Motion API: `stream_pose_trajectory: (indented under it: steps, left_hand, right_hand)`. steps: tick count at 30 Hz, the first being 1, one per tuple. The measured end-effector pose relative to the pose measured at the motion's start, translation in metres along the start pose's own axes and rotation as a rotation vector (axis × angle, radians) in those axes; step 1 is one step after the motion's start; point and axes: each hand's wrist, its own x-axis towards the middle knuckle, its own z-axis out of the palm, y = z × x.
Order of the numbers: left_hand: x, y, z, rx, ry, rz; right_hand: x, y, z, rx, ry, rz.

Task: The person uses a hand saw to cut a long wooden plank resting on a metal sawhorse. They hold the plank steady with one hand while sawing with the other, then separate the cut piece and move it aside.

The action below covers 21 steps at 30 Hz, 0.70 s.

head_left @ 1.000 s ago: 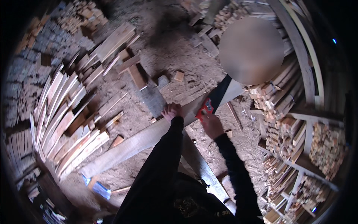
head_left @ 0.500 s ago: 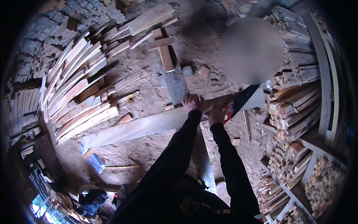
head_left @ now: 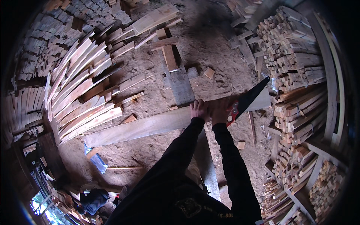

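A long pale plank [head_left: 138, 127] lies crosswise in front of me, over a grey beam [head_left: 183, 92] that runs from near to far. My left hand [head_left: 199, 110] grips the plank near its middle, fingers over the far edge. Beside it, my right hand [head_left: 221, 111] is closed at the red handle [head_left: 234, 111] of a handsaw; its finger details are dim. The dark saw blade [head_left: 254, 94] points far right across the plank's right part. Whether its teeth touch the wood I cannot tell.
Loose boards [head_left: 80, 88] fan out on the left, and bundled wood strips [head_left: 296, 108] are stacked on the right. Short blocks [head_left: 170, 59] rest on the beam's far end. A blue plastic piece [head_left: 98, 163] lies under the plank's left end. Wood scraps [head_left: 209, 72] dot the dirt floor.
The saw blade has shifted farther right and away, its tip standing higher in view. Both hands stay on the plank and saw. The round blurred patch at the far right is gone, uncovering stacked strips.
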Motion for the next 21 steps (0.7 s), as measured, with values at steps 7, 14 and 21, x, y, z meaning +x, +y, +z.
stream_pose_trajectory:
  steps: [7, 14, 21]
  left_hand:
    - [0.004, 0.006, -0.002, 0.059, -0.051, -0.059]
    - [0.004, 0.006, 0.004, 0.08, -0.044, -0.056]
    - [0.005, 0.005, 0.004, 0.123, -0.056, -0.116]
  right_hand:
    - [-0.042, 0.029, -0.019, 0.447, 0.313, 0.026]
    - [-0.066, 0.038, 0.006, 0.6, 0.351, 0.09]
    - [-0.051, 0.046, 0.005, 0.657, 0.349, 0.108]
